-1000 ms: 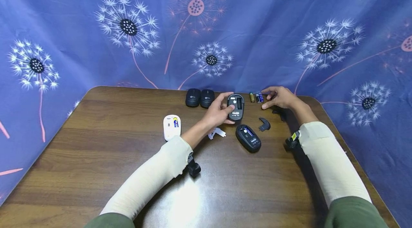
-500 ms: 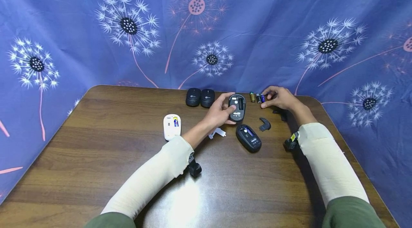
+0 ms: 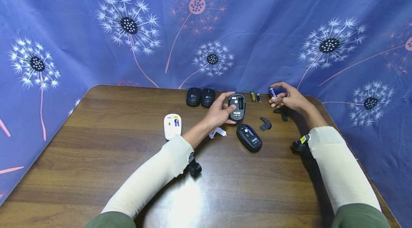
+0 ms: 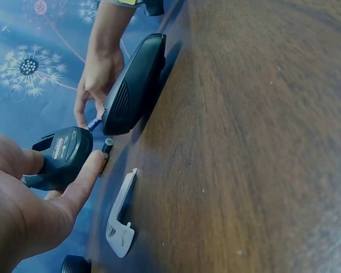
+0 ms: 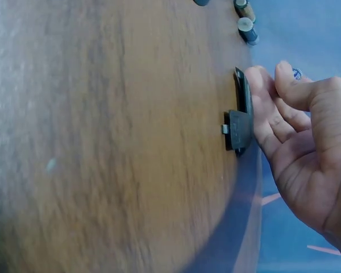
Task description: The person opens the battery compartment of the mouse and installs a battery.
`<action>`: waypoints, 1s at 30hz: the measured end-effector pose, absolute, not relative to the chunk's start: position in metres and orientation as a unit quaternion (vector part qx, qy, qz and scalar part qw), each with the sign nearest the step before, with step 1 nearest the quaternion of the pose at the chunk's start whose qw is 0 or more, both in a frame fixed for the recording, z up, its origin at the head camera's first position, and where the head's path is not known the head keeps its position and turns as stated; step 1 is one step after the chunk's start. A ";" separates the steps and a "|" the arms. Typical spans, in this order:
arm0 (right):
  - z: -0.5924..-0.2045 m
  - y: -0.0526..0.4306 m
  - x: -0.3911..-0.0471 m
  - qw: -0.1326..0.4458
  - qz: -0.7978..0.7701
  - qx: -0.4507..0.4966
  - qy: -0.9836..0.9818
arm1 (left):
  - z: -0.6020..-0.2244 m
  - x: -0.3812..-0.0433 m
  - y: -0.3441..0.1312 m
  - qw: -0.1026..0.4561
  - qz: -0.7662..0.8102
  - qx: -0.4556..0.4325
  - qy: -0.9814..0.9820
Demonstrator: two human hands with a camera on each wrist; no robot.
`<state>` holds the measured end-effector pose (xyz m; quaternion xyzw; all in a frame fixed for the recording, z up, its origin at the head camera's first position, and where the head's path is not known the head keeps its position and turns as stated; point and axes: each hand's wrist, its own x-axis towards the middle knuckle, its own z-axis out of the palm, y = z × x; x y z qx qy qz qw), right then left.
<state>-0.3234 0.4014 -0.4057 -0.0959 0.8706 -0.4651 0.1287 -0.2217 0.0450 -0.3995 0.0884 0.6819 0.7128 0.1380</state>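
My left hand (image 3: 216, 112) grips a black computer mouse (image 3: 238, 113), its underside facing up and the battery slot uncovered. At the back right my right hand (image 3: 289, 98) pinches a blue battery (image 3: 273, 92); in the right wrist view only the battery's end (image 5: 297, 73) shows past the thumb. Left of that hand, a gold-and-green battery (image 3: 253, 96) and a dark battery (image 3: 259, 97) stay on the table. Below the fingers lies a black battery cover (image 3: 281, 114). Closer to me, a second black mouse (image 3: 249, 138) rests upside down with a blue battery in its slot.
Two black mice (image 3: 194, 97) stand side by side at the back edge of the wooden table (image 3: 112, 142). A white mouse (image 3: 172, 127) lies upside down to the left, its battery showing. A white cover (image 3: 217, 132) and another black cover (image 3: 265, 124) lie near the middle.
My right hand has picked the blue battery out of the row and moved it right, away from the other two. My left hand keeps the mouse almost where it was.
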 end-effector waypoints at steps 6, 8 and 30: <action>-0.402 0.402 -0.313 0.132 -0.477 -0.120 0.861 | -0.401 -0.223 0.046 0.141 0.714 0.086 0.681; -0.401 0.401 -0.310 0.132 -0.492 -0.122 0.852 | -0.401 -0.223 0.046 0.142 0.715 0.087 0.679; -0.394 0.358 -0.271 0.049 -0.490 -0.182 0.851 | -0.404 -0.225 0.046 0.144 0.717 0.090 0.676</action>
